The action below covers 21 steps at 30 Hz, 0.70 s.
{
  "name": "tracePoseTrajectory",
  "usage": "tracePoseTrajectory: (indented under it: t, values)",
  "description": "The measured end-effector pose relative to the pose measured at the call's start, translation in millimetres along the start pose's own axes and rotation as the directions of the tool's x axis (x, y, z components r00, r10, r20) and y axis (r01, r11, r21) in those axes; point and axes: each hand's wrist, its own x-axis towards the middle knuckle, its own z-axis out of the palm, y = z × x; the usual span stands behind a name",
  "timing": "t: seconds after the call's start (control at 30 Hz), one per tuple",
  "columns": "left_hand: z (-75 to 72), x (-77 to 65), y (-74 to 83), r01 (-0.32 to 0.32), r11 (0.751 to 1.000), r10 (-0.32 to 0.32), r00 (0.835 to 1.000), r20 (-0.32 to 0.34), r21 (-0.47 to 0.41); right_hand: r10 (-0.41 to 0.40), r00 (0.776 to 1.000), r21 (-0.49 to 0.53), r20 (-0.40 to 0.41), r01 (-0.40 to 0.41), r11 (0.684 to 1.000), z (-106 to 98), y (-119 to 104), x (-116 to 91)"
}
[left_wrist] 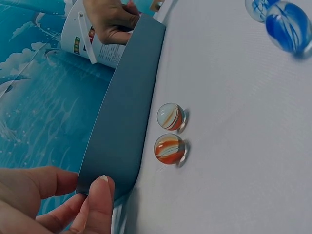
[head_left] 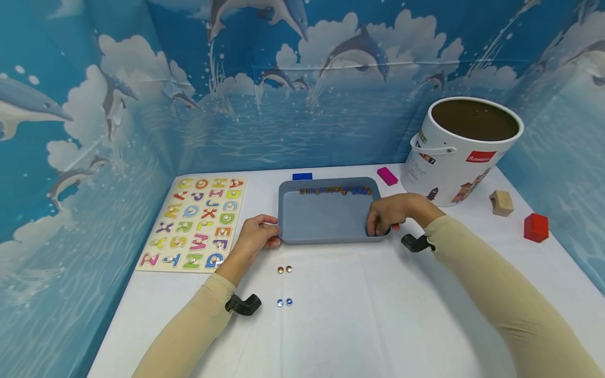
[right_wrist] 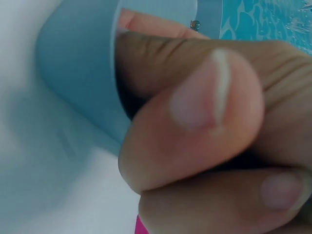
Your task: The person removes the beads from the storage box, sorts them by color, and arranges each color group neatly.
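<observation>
A grey-blue tray (head_left: 331,215) lies on the white table. Along its far wall runs a row of blue and orange glass marbles (head_left: 331,190). My left hand (head_left: 257,236) pinches the tray's near left corner; in the left wrist view its thumb (left_wrist: 101,195) lies on the outer wall. At the near right corner my right hand (head_left: 389,212) holds the rim, digits curled on both sides of it; some fingertips are hidden inside the tray. Nearer me sit two orange marbles (head_left: 284,269) and, closer still, two blue marbles (head_left: 284,302).
A wooden alphabet puzzle board (head_left: 194,223) lies left of the tray. Behind it are a blue block (head_left: 302,176) and a pink block (head_left: 387,176). To the right stand a white bucket (head_left: 454,163), a notched wooden block (head_left: 501,203) and a red block (head_left: 536,227). A dolphin-printed curtain (head_left: 283,126) surrounds the table.
</observation>
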Motion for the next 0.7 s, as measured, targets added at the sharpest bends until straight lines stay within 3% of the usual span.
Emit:
tracePoseTrajectory:
  t: [0.27, 0.7]
  values:
    - [-0.5, -0.2, -1.1, 0.006, 1.0, -0.006, 1.0, -0.001, -0.012, 0.0, 0.998, 0.087, 0.067, -0.005, 0.996, 1.2, 1.0, -2.0]
    - [0.5, -0.7, -1.0, -0.001, 1.0, 0.001, 1.0, -0.003, -0.015, -0.012, 0.996, 0.059, 0.091, 0.006, 0.998, 0.5, 3.7, 0.8]
